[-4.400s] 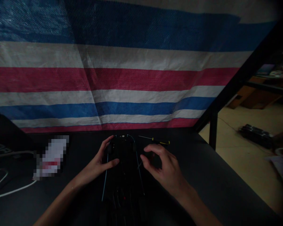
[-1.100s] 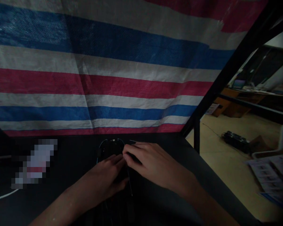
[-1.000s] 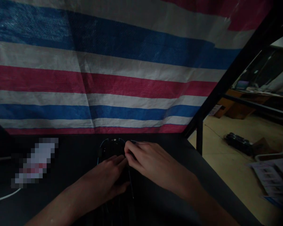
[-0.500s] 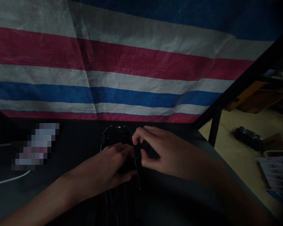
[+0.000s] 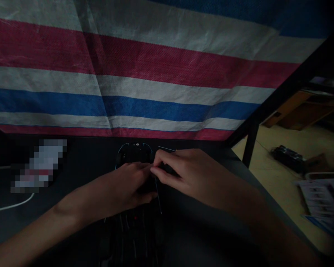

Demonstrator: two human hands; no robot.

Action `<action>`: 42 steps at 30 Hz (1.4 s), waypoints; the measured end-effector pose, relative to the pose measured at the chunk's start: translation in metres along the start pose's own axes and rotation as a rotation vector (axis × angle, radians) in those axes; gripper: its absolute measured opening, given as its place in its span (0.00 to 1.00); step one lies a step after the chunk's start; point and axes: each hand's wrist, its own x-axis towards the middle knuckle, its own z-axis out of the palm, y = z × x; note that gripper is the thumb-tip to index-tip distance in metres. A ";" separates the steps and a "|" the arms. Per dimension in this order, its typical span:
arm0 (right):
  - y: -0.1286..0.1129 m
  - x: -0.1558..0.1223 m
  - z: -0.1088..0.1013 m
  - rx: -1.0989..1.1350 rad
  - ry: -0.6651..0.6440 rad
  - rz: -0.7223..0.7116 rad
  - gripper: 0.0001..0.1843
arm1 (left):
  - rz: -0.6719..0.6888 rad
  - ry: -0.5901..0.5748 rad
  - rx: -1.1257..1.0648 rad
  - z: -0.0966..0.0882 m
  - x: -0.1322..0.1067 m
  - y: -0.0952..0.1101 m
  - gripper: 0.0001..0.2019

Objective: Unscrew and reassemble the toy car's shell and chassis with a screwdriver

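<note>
A long black device with thin blue edge lines [image 5: 137, 150] lies on the dark table, and poor light hides much of its detail. My left hand [image 5: 122, 187] reaches across its middle, fingers curled over it and thumb on the near side. My right hand [image 5: 189, 168] is closed in a pinch at the device's right side, its fingertips meeting those of my left hand. Whatever is in that pinch is too dark to make out. Just beyond the right knuckles shows a thin pale rod [image 5: 167, 148]. Another thin pale edge [image 5: 159, 202] runs down below the right fingertips.
A blurred-out pale object [image 5: 41, 163] rests at the table's left, with a white cable [image 5: 16, 207] beside it. A striped tarp [image 5: 155, 74] hangs behind the table [image 5: 80, 159]. Past the right edge, the floor holds a dark object [image 5: 287, 157] and papers [image 5: 318, 202].
My right thumb and forefinger have come together, closing against the left fingertips. The thin rod beyond my right hand has come into sight. The whole view has shifted slightly.
</note>
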 end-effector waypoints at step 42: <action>0.002 -0.002 -0.005 0.157 0.004 -0.041 0.11 | -0.068 -0.036 -0.069 -0.012 -0.001 0.022 0.16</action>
